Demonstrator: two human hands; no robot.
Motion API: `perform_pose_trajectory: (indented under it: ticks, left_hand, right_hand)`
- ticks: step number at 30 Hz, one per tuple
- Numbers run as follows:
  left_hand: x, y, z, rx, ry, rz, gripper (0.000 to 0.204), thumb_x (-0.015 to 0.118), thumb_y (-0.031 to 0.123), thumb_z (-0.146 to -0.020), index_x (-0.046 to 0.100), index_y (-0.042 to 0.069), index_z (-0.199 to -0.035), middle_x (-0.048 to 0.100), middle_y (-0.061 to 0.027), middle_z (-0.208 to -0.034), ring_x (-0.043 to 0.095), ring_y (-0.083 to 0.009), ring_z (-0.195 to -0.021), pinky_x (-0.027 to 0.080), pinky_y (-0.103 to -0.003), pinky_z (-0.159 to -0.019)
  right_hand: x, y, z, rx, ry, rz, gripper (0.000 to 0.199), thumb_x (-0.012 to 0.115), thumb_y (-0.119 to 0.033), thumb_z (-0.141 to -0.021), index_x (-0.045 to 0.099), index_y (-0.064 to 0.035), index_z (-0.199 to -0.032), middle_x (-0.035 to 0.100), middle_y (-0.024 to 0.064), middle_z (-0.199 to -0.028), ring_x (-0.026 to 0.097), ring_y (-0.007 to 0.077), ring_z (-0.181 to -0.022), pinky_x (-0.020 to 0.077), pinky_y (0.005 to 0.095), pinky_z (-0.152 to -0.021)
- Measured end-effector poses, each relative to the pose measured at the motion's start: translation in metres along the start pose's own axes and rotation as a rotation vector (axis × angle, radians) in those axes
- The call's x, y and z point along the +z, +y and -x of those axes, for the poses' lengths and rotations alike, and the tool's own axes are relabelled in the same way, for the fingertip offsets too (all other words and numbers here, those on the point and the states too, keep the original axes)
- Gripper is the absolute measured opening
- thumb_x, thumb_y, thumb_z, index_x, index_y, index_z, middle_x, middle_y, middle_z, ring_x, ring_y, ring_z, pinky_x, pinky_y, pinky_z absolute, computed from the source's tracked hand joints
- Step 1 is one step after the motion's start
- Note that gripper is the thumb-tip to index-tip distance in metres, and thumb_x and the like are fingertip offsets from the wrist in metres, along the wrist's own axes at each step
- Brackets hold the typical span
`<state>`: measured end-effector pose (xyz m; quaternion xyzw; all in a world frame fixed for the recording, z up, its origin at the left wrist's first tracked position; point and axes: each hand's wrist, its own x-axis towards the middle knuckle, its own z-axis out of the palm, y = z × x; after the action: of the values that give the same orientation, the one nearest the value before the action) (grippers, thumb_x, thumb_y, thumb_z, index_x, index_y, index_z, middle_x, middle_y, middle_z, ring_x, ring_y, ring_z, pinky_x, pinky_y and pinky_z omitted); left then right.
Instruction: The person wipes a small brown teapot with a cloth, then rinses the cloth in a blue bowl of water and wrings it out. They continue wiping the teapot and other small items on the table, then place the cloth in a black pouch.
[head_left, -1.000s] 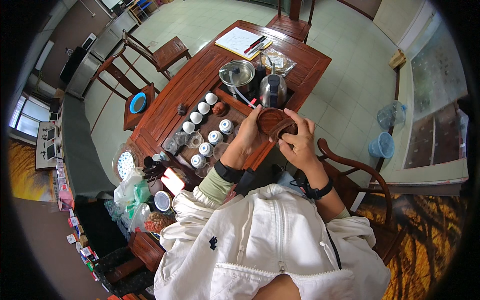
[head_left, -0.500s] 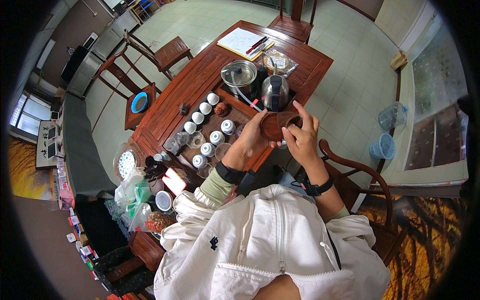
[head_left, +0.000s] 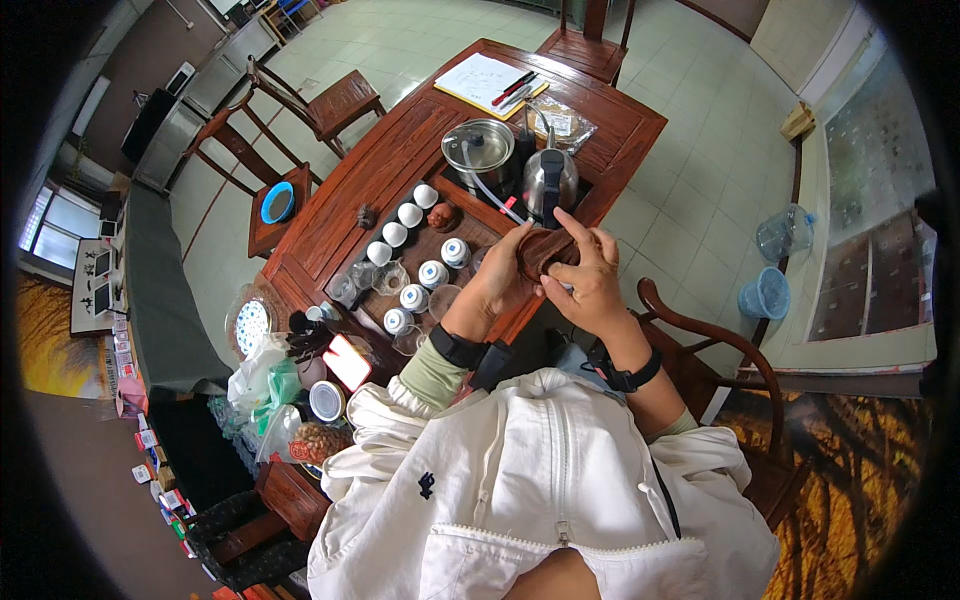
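Note:
My left hand [head_left: 496, 283] is closed around the side of a small round reddish-brown dish [head_left: 537, 252], which looks wooden. The fingers and thumb of my right hand [head_left: 596, 286] pinch the right side of this piece, partly covering it. Whether the right hand grips the dish itself or a separate brown piece on it is hard to make out. Both hands are raised over the near right part of the tea table. Just beyond them stands a steel kettle [head_left: 549, 182] with a black handle. White-and-blue lidded cups [head_left: 433, 275] sit left of my left hand.
On the tea tray stand white cups [head_left: 395, 235], glass cups [head_left: 390, 279] and a brown figurine [head_left: 441, 216]. A glass-lidded pot [head_left: 478, 147] is beside the kettle. A notepad with pens [head_left: 485, 83] lies at the far edge. A wooden armchair [head_left: 735, 350] stands on my right.
My right hand has moved left and closer to my left hand. The dish now appears more tilted and more covered by the right fingers.

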<state>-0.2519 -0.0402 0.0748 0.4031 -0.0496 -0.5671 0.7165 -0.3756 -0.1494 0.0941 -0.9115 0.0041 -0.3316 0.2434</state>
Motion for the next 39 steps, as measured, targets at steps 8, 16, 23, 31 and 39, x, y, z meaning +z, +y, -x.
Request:
perform_pose_trajectory:
  ticks: [8, 16, 23, 31, 39]
  left_hand:
    - [-0.006, 0.016, 0.008, 0.044, -0.068, -0.066, 0.045, 0.033, 0.040, -0.099, 0.056, 0.004, -0.114, 0.066, -0.0088, -0.095, 0.062, -0.0184, -0.075, 0.049, -0.028, -0.053]
    - [0.000, 0.016, 0.011, 0.040, -0.058, 0.036, 0.046, 0.040, 0.037, -0.097, 0.054, 0.002, -0.122, 0.063, -0.0118, -0.107, 0.063, -0.0234, -0.091, 0.054, -0.035, -0.076]
    - [-0.001, 0.010, 0.003, 0.065, -0.070, -0.007, 0.035, 0.053, 0.035, -0.093, 0.053, 0.007, -0.113, 0.059, -0.0076, -0.104, 0.060, -0.0199, -0.093, 0.050, -0.035, -0.081]
    - [0.005, 0.021, 0.013, 0.091, -0.050, -0.160, 0.035, 0.042, 0.034, -0.100, 0.050, 0.004, -0.116, 0.057, -0.0079, -0.112, 0.058, -0.0201, -0.101, 0.051, -0.036, -0.085]
    - [0.007, 0.016, 0.010, 0.035, -0.088, -0.086, 0.042, 0.040, 0.038, -0.100, 0.053, 0.004, -0.120, 0.061, -0.0085, -0.113, 0.062, -0.0185, -0.094, 0.054, -0.031, -0.079]
  right_hand:
    - [-0.002, 0.022, 0.016, 0.084, 0.080, -0.112, 0.013, 0.060, -0.012, -0.079, 0.064, -0.0020, -0.071, 0.051, 0.0147, -0.131, 0.048, 0.0317, -0.104, 0.0360, 0.0399, -0.094]
    - [0.003, 0.038, 0.021, 0.462, 0.163, -0.508, 0.025, 0.051, -0.020, -0.097, 0.056, 0.0046, -0.095, 0.055, 0.0114, -0.091, 0.054, 0.0230, -0.086, 0.0432, 0.0319, -0.077]
    - [0.012, 0.020, 0.015, 0.268, 0.071, -0.552, 0.051, 0.069, -0.028, -0.084, 0.049, -0.0002, -0.122, 0.047, 0.0140, -0.117, 0.048, 0.0270, -0.108, 0.0396, 0.0370, -0.093]
    - [0.014, 0.028, 0.012, 0.456, 0.133, -0.752, 0.036, 0.063, -0.024, -0.090, 0.054, 0.0018, -0.112, 0.056, 0.0090, -0.105, 0.053, 0.0180, -0.098, 0.0423, 0.0307, -0.087]
    - [0.013, 0.031, 0.017, 0.485, 0.183, -0.749, 0.030, 0.064, -0.023, -0.090, 0.056, 0.0031, -0.103, 0.057, 0.0064, -0.097, 0.054, 0.0146, -0.092, 0.0427, 0.0274, -0.083]
